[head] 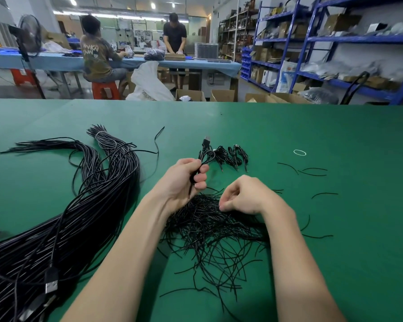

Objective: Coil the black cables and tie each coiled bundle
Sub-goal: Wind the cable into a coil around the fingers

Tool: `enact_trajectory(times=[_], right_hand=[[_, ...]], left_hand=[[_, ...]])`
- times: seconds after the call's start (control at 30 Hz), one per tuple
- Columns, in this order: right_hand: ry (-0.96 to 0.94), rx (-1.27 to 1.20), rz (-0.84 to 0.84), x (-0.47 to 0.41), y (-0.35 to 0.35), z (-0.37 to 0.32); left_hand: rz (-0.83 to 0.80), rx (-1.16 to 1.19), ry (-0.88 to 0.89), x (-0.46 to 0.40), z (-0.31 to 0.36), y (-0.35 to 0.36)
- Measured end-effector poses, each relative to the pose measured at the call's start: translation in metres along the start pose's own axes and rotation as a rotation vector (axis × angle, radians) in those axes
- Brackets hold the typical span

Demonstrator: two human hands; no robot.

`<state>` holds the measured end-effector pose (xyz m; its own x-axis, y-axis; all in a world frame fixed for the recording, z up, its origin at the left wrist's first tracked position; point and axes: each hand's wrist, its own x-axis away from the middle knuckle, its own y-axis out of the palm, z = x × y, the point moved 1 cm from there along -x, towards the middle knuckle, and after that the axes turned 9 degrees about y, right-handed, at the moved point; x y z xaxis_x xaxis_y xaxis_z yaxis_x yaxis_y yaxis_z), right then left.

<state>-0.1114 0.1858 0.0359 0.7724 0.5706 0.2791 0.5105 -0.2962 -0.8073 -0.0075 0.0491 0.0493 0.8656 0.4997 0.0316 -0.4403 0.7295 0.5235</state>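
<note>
Now | left hand (184, 180) grips coiled cable (205, 156) | right hand (240, 196) pinches ties (209, 226)

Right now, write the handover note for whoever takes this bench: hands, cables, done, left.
Left hand grips a coiled cable, its USB plug sticking up, not yet tied.
Right hand reaches into the pile of short black ties, fingertips pinched; whether it has one I cannot tell.
Done: a few tied bundles lie in a row just beyond the left hand.
Left: the large sheaf of uncoiled cables on the left of the green table.
</note>
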Motion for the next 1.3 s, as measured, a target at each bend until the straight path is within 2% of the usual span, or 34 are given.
enact_trajectory(times=[0.13,0.4,0.47,0.6,0.83,1.03,1.13,1.3], right_hand=[[0.030,0.017,0.031,0.004,0.001,-0.001],[-0.035,-0.001,0.113,0.005,-0.008,0.003],[-0.095,-0.099,0.174,0.006,-0.016,0.008],[-0.207,-0.451,0.261,0.009,-0.022,0.007],[-0.289,-0.788,0.159,0.013,-0.019,-0.011],[-0.362,-0.791,0.123,0.011,-0.007,-0.028],[-0.361,-0.737,0.226,0.009,-0.010,-0.026],[-0.353,-0.779,0.282,0.007,-0.008,-0.028]], left_hand=[[-0.021,-0.025,-0.010,0.001,0.000,-0.001],[0.069,0.054,0.020,0.000,0.004,-0.007],[0.062,0.079,0.031,-0.001,0.003,-0.005],[0.058,0.086,0.066,-0.001,0.003,-0.003],[0.047,0.074,0.099,0.000,0.001,0.001],[-0.009,0.000,0.140,0.001,-0.002,0.004],[-0.014,-0.017,0.165,0.000,-0.001,0.003],[0.006,-0.127,0.198,-0.002,0.000,0.000]])
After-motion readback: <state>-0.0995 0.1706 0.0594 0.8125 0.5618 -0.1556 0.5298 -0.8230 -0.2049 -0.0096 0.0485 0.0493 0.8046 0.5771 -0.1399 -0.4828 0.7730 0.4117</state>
